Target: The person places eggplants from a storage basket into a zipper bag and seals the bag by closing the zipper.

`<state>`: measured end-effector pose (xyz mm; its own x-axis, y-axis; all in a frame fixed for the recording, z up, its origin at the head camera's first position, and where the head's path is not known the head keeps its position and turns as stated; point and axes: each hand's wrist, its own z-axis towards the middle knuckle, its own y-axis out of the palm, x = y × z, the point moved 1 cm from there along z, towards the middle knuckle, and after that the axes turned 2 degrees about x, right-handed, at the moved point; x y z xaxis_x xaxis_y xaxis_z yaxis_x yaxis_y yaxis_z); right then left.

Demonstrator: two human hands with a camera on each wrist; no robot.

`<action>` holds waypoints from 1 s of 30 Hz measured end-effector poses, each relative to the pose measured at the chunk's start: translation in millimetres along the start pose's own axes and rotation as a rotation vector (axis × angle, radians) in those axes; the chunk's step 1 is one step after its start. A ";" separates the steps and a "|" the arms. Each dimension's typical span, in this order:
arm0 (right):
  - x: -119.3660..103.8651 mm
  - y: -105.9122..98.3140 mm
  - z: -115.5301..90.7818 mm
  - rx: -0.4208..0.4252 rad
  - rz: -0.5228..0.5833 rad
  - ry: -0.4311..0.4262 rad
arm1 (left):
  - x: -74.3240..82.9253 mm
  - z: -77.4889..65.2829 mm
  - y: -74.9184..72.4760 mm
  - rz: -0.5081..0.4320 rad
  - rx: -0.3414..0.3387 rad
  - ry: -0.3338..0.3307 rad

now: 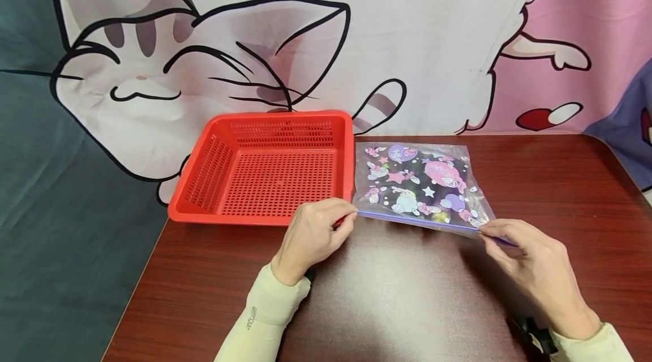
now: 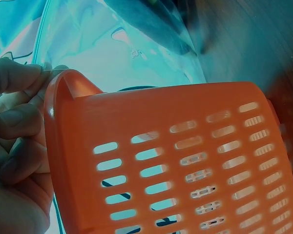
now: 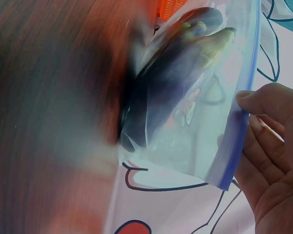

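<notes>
A clear zip bag (image 1: pixel 389 178), printed with pink, purple and white cartoon figures, lies beside the basket with its purple zip strip (image 1: pixel 417 220) facing me. Inside it show dark eggplants (image 3: pixel 171 87) with greenish ends. My left hand (image 1: pixel 316 235) pinches the strip's left end, right at the basket's near corner. At the strip's right end, my right hand (image 1: pixel 535 268) pinches the edge between thumb and fingers, and a short piece of strip passes under them. In the left wrist view the basket wall hides part of the bag.
A red perforated plastic basket (image 1: pixel 254 219) stands left of the bag, with nothing in it. The brown wooden table (image 1: pixel 387 294) reaches back to a curtain (image 1: pixel 433 39) with cartoon cats.
</notes>
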<state>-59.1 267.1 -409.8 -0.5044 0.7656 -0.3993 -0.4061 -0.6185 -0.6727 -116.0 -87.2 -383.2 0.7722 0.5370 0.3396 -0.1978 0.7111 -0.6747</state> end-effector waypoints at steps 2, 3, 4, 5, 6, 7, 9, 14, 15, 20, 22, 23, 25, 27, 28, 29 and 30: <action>0.6 -0.4 -0.7 0.000 0.000 0.005 | -0.2 -0.1 0.0 0.001 -0.001 0.001; 1.0 -0.7 -1.0 -0.003 -0.003 0.012 | -0.3 -0.1 0.1 0.001 -0.001 0.001; 1.4 -0.9 -1.4 0.000 -0.006 0.012 | -0.4 -0.2 0.1 0.001 -0.002 0.002; 1.9 -1.3 -1.7 -0.001 -0.014 0.014 | -0.5 -0.2 0.1 0.000 -0.001 0.002; 2.4 -1.5 -2.0 0.002 -0.017 0.014 | -0.5 -0.2 0.1 -0.003 -0.001 0.002; 2.9 -1.8 -2.3 0.006 -0.017 0.011 | -0.6 -0.3 0.1 -0.003 -0.001 0.001; 3.8 -2.1 -2.7 0.013 -0.016 0.007 | -0.6 -0.3 0.0 -0.005 -0.001 0.001; 4.6 -3.7 -3.4 0.011 -0.012 0.017 | -0.7 -0.6 0.1 -0.001 -0.002 0.001; 4.6 -4.4 -3.5 0.005 -0.013 0.024 | -0.8 -0.7 0.2 0.000 -0.001 0.002; 6.2 -6.4 -5.1 -0.003 -0.008 0.037 | -0.8 -1.1 0.0 0.001 0.000 0.005; 7.4 -7.6 -6.2 -0.014 -0.002 0.047 | -1.0 -1.2 0.0 -0.002 0.000 0.006; 8.1 -8.3 -6.5 -0.023 0.000 0.050 | -1.1 -1.2 0.0 -0.003 -0.001 0.006; 8.9 -8.8 -6.7 -0.017 -0.001 0.047 | -1.3 -1.2 0.2 -0.007 -0.001 0.007; 9.3 -8.7 -6.3 0.013 0.002 0.032 | -1.2 -1.1 0.0 -0.011 -0.003 0.008; 9.3 -8.7 -6.1 0.028 0.001 0.024 | -1.2 -1.1 0.1 -0.011 -0.005 0.008; 9.4 -9.1 -6.0 0.031 -0.003 0.026 | -1.3 -1.2 0.1 -0.011 -0.007 0.008; 9.5 -9.7 -6.0 0.032 -0.009 0.027 | -1.3 -1.2 0.2 -0.012 -0.008 0.009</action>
<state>-55.4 281.5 -410.9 -0.4798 0.7756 -0.4100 -0.4355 -0.6163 -0.6561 -116.3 -88.3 -384.6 0.7797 0.5246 0.3418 -0.1838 0.7135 -0.6761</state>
